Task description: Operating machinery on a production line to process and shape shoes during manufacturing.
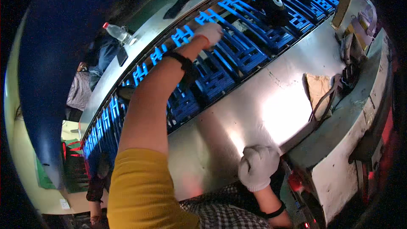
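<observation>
My left arm, in a yellow sleeve, stretches across a row of blue slotted pieces with long bars, lying side by side on a long track. Over the far part of that row is my left hand in a white glove. Its fingers curl downward, and whatever is under them is hidden. Close to my body, above the near edge of the metal table, my right hand is closed like a fist in a white glove. Nothing plainly shows in it.
A clear bottle with a red cap and a dark phone lie on the far ledge. Dark objects rest over the row's far right. A brown cloth lies by the raised metal ledge. Other people sit at the left.
</observation>
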Tool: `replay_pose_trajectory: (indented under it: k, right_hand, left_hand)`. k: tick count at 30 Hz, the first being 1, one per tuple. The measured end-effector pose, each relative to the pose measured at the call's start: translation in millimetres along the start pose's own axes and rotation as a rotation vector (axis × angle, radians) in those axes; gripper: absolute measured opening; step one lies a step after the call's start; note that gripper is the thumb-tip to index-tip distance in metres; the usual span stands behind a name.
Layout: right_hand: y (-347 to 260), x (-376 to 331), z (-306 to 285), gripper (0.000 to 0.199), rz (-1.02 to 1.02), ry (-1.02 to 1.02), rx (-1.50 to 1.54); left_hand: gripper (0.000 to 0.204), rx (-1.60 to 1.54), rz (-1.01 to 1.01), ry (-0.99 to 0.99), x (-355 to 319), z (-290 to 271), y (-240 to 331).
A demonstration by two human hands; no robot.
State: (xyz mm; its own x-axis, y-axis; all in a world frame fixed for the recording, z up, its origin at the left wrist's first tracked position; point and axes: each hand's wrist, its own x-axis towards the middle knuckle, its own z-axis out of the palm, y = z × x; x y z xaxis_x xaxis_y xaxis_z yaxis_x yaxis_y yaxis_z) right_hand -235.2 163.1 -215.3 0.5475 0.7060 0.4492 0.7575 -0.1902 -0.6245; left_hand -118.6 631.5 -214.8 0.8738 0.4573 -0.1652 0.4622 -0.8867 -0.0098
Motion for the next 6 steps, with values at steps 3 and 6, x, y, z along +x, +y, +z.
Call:
replay_pose_trajectory:
  k: [3,6]
  right_hand:
    - [12,0,3,0.022,-0.011,0.042,0.050]
    - [14,-1,4,0.025,-0.044,0.061,0.044]
  left_hand:
    - [0.030,-0.339,0.094,0.109,-77,16,81]
    - [0.036,-0.462,0.019,0.125,-140,-1,84]
